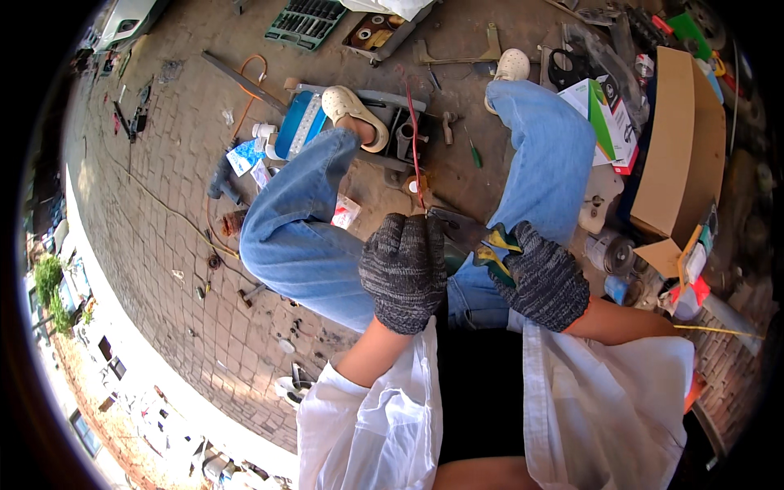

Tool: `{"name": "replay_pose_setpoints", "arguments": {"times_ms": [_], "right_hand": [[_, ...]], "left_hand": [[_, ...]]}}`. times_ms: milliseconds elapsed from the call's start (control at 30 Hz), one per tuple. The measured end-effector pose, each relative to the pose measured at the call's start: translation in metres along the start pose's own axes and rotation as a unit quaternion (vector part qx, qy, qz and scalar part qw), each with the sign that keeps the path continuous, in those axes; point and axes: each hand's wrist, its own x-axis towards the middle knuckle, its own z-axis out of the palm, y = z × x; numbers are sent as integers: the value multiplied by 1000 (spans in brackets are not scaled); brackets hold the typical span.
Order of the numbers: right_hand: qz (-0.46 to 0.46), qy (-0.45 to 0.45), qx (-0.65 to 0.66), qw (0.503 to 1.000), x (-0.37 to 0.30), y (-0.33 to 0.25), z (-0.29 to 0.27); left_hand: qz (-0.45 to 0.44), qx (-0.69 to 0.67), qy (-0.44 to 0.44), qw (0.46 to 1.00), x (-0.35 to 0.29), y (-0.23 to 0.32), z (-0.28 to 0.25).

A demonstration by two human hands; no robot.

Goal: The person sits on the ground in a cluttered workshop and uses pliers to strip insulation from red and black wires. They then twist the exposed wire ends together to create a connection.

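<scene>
- While the left hand (403, 273) pinched the near end of the red wire (415, 145), the right hand (549, 273) gripped a yellow-and-green-handled tool (492, 260).
- The wire ran forward, apparently whole.
- Work on its end seemed unfinished; whether its tip was bared, I couldn't tell.

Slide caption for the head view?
Gloved left hand holding a red wire, gloved right hand gripping a yellow-and-green-handled tool.
</scene>
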Motion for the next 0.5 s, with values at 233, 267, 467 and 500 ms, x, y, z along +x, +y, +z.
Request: {"name": "replay_pose_setpoints", "arguments": {"times_ms": [233, 267, 467, 500], "right_hand": [[103, -63, 149, 981, 3, -6, -13], [121, -87, 205, 967, 2, -4, -23], [86, -128, 366, 918, 0, 6, -38], [88, -119, 325, 934, 0, 7, -37]], "left_hand": [[-182, -454, -67, 869, 21, -16, -8], [-240, -526, -109, 809, 24, -20, -14], [-380, -709, -168, 569, 27, -22, -28], [-298, -648, -159, 683, 27, -25, -26]]}}
